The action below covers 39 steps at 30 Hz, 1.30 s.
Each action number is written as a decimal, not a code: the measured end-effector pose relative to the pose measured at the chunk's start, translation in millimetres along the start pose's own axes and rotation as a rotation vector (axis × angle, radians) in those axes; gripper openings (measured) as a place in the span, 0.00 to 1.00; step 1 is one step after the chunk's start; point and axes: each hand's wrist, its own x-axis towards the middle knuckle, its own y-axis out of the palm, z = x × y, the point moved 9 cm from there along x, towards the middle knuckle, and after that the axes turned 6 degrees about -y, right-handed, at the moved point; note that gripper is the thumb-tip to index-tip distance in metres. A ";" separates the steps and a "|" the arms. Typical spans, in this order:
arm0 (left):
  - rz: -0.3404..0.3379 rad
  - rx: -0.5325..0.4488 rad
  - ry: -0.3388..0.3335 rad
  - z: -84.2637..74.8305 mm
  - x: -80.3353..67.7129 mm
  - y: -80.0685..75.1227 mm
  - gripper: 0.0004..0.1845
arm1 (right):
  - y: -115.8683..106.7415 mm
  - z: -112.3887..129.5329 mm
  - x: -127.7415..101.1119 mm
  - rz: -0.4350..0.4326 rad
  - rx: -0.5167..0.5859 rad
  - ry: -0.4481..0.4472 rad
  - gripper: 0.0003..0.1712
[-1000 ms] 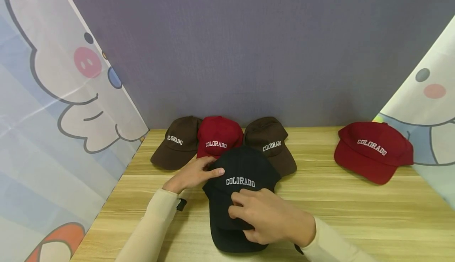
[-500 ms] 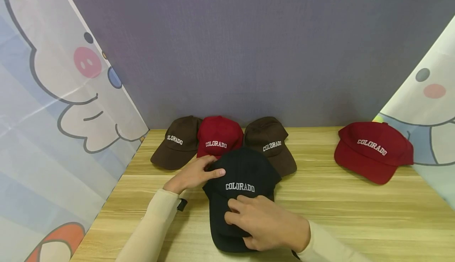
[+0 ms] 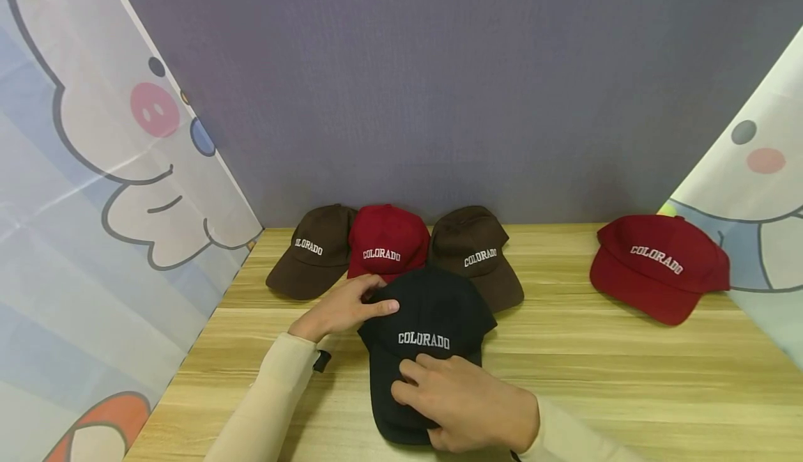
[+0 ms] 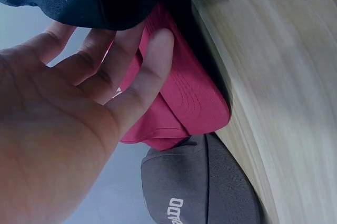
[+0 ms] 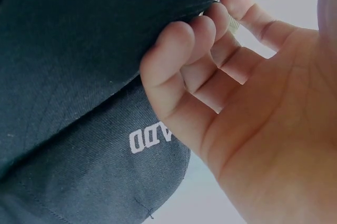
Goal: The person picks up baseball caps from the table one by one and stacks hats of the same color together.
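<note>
Your black cap [image 3: 426, 322] sits at the near middle of the wooden table [image 3: 627, 378], its white COLORADO lettering facing you. Your right hand [image 3: 467, 406] lies on the brim, fingers curled over the black cloth and pressing on it; in the right wrist view the fingertips [image 5: 174, 50] bend against the fabric, but you cannot tell from these views whether the thumb closes under the brim. Your left hand [image 3: 341, 309] rests at the cap's left side with fingers fairly straight, touching the crown's edge, not clenched. In the left wrist view those fingers [image 4: 152, 61] also lie against the red cap [image 3: 385, 242] just behind. That red cap stands between two brown caps [image 3: 314, 249] [image 3: 477, 249] along the back. Another red cap [image 3: 659, 267] lies well apart on the right.
</note>
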 end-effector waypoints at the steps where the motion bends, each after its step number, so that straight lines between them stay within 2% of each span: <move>1: -0.001 -0.001 0.000 -0.3 0.0 0.1 0.21 | 0.4 0.0 0.1 0.001 0.001 -0.001 0.33; 8: 0.005 -0.042 0.009 -4.2 -0.8 2.0 0.25 | 3.7 0.1 0.3 0.022 0.036 -0.012 0.34; 16: 0.047 -0.080 0.055 -17.5 -3.3 7.5 0.40 | 8.0 -0.6 0.5 0.036 0.058 -0.019 0.33; 23: 0.059 -0.068 0.069 -17.0 -2.4 11.4 0.35 | 12.4 -5.6 -1.6 0.113 0.125 0.014 0.26; 29: 0.058 -0.057 0.076 -16.1 -1.4 12.4 0.32 | -2.2 -24.3 -4.3 0.047 0.117 0.104 0.18; 35: 0.065 -0.062 0.074 -15.7 -1.3 12.8 0.29 | -16.4 -46.9 -12.1 -0.019 0.107 0.216 0.15; 39: 0.072 -0.066 0.071 -15.4 -1.6 13.1 0.28 | -14.4 -53.6 -16.9 0.014 0.167 0.266 0.14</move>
